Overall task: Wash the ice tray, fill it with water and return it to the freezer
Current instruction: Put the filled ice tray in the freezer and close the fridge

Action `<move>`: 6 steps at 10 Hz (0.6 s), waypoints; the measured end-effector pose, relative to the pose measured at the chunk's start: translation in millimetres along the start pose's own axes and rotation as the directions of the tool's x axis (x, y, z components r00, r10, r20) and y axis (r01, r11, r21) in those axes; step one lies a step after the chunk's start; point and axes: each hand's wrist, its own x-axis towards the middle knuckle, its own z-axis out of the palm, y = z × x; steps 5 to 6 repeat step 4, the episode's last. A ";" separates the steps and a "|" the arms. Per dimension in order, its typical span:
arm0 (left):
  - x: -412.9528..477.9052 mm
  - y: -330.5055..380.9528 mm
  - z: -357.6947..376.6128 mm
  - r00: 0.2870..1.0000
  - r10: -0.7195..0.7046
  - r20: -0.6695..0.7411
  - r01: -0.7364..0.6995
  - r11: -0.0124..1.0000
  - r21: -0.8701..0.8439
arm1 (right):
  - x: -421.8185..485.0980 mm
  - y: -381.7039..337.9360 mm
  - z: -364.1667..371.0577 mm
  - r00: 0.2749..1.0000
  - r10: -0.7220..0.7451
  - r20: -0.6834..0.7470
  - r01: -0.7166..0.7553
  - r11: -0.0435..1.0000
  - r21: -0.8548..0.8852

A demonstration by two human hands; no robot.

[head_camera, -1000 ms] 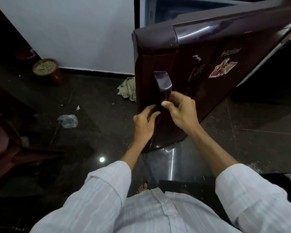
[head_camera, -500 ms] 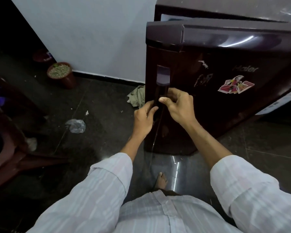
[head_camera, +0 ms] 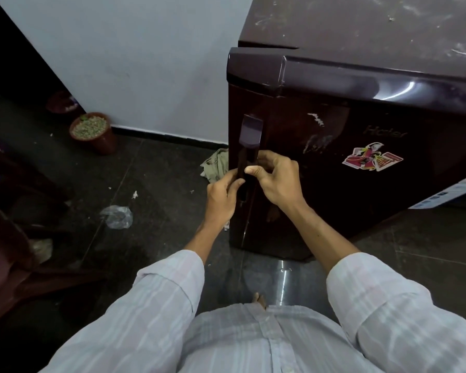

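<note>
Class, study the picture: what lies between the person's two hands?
The fridge door handle, gripped by the left hand and right hand, as the head view shows.

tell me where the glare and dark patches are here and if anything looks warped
Head view: a glare streak runs along the top of the fridge door, a bright reflection sits on the floor, the frame's left is dark, the wide lens makes the wall lean, the left hand and right hand on the handle are sharp.
</note>
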 end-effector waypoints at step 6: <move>-42.7 12.4 6.4 0.991 0.134 -0.010 -0.128 0.966 0.223 | -56.2 21.0 7.9 0.982 -0.040 -0.184 -0.037 0.916 -0.400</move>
